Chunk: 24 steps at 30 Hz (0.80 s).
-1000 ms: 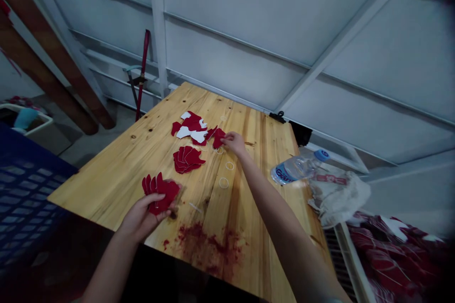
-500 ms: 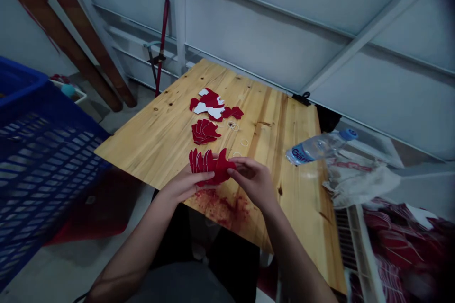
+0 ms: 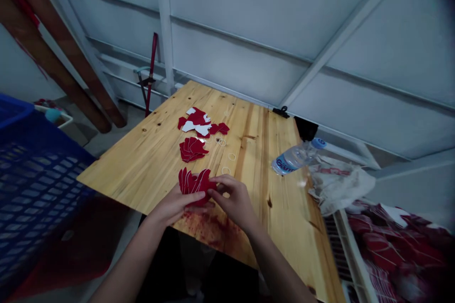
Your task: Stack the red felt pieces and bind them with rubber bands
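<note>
My left hand grips a fanned stack of red cut pieces with pale edges, its thumb lying across the front. My right hand pinches the right end of that stack between thumb and fingers. Just beyond lies a second fanned stack of red pieces on the wooden table. Farther back is a loose pile of red and white pieces. Several pale rings, like rubber bands, lie to the right of the piles. What the pieces are made of I cannot tell.
Red dust covers the near edge of the wooden table. On the right stand a water bottle, a crumpled white bag and a crate of bundled red pieces. A blue basket stands on the left.
The view has shifted, so the table sits lower and farther left. The piece at the right of the held stack has come in against the others.
</note>
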Each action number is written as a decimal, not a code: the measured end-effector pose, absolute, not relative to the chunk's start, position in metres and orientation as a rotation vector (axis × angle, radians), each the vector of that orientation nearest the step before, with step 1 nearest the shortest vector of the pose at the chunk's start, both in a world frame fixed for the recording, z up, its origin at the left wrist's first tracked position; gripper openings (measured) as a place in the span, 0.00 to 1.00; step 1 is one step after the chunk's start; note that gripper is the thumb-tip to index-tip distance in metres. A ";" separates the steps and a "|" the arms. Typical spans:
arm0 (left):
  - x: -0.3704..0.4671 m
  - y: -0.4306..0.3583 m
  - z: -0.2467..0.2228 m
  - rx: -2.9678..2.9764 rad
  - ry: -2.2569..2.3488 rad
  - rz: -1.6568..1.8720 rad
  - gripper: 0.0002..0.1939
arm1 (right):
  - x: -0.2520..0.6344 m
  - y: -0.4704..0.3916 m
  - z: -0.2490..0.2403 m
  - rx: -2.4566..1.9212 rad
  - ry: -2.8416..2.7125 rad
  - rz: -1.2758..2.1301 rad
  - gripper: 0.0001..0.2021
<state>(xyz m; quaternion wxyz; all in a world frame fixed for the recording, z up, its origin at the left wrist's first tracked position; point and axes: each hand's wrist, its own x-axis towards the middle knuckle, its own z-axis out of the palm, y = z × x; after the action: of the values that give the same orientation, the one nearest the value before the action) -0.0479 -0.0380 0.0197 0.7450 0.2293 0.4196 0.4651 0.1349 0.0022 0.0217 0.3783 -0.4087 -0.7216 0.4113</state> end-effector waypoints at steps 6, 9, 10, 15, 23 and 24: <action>-0.068 -0.021 0.021 0.436 1.005 1.139 0.13 | 0.102 0.143 0.025 -1.359 -2.137 0.557 0.11; -0.081 -0.023 0.021 0.358 1.052 1.151 0.10 | 0.074 0.205 0.022 -1.345 -2.277 0.492 0.15; -0.085 -0.024 0.021 0.334 1.067 1.150 0.09 | 0.066 0.218 0.020 -1.330 -2.337 0.491 0.15; -0.105 -0.029 0.017 0.278 1.066 1.172 0.08 | 0.063 0.242 0.012 -1.372 -2.493 0.457 0.06; -0.103 -0.030 0.002 0.307 0.988 1.150 0.13 | 0.143 0.247 0.046 -1.660 -2.445 0.441 0.17; -0.101 -0.031 0.002 0.313 0.977 1.141 0.14 | 0.149 0.246 0.048 -1.676 -2.494 0.508 0.15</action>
<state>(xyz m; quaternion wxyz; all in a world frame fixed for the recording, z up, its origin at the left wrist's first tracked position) -0.1012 -0.0311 0.0020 0.7201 0.1415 0.4419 0.5160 0.1485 0.2457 0.0479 0.0472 -0.5494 -0.8175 0.1664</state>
